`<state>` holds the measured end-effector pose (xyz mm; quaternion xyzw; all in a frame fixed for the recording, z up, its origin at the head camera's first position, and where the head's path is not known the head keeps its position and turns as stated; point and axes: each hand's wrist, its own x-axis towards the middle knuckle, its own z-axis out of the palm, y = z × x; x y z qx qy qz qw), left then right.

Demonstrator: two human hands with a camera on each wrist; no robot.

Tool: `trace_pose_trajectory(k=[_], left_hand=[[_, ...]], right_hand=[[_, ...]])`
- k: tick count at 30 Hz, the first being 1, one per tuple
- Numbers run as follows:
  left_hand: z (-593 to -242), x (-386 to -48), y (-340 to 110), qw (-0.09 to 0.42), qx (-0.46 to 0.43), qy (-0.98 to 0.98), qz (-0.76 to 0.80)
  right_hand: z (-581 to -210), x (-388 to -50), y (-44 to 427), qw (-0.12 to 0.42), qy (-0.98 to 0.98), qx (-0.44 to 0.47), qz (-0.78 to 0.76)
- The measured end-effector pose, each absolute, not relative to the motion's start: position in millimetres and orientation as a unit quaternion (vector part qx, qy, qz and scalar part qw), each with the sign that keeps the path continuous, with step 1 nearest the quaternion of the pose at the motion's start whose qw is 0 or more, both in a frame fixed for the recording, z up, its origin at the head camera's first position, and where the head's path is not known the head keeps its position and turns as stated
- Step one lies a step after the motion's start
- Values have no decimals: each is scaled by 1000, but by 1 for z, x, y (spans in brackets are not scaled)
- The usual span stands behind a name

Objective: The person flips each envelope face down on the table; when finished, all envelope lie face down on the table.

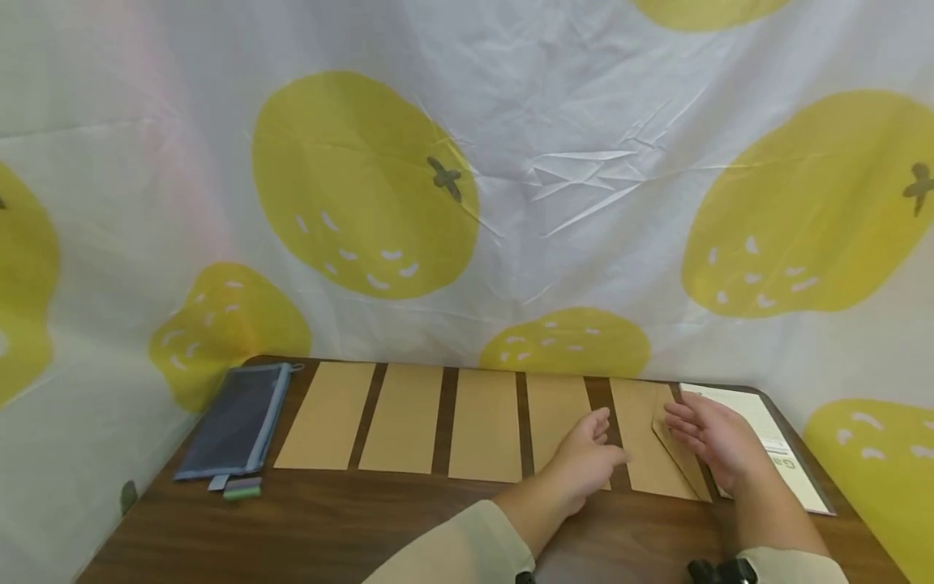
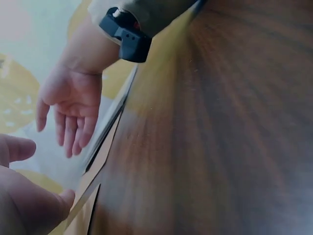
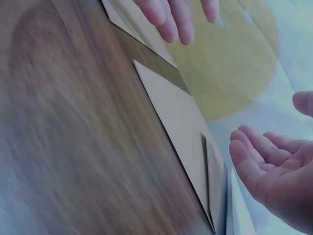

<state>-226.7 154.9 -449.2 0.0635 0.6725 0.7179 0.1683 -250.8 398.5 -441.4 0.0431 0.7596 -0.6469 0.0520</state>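
Observation:
Several flat brown paper pieces lie in a row across the dark wooden table [image 1: 350,519]. The rightmost looks like an envelope [image 1: 638,442], with an angled flap [image 1: 670,438] along its right side. My left hand [image 1: 587,458] hovers over the gap between this envelope and the brown piece [image 1: 562,405] left of it, holding nothing. Above the flap is my right hand [image 1: 718,438], palm turned inward, fingers loosely bent and nothing in them. Both palms face each other in the head view. The right wrist view shows the flap [image 3: 215,176] slightly lifted beside my right hand [image 3: 279,171].
A blue zip pouch [image 1: 237,422] lies at the table's left end, with a small purple and green item [image 1: 242,488] by its lower edge. At the right end is a white printed sheet or booklet [image 1: 791,462]. A lemon-patterned curtain [image 1: 511,243] hangs behind the table.

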Motion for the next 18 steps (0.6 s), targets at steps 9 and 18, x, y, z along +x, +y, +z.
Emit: trace_pose_trajectory(k=[9,18], left_hand=[[-439,-243,172,185,42,679,709],[-444,-242,194,183,13,717,672]], right_hand=[[-436,-255,403,56,787,87,-609],[-435,-252,410,95,794,111,-590]])
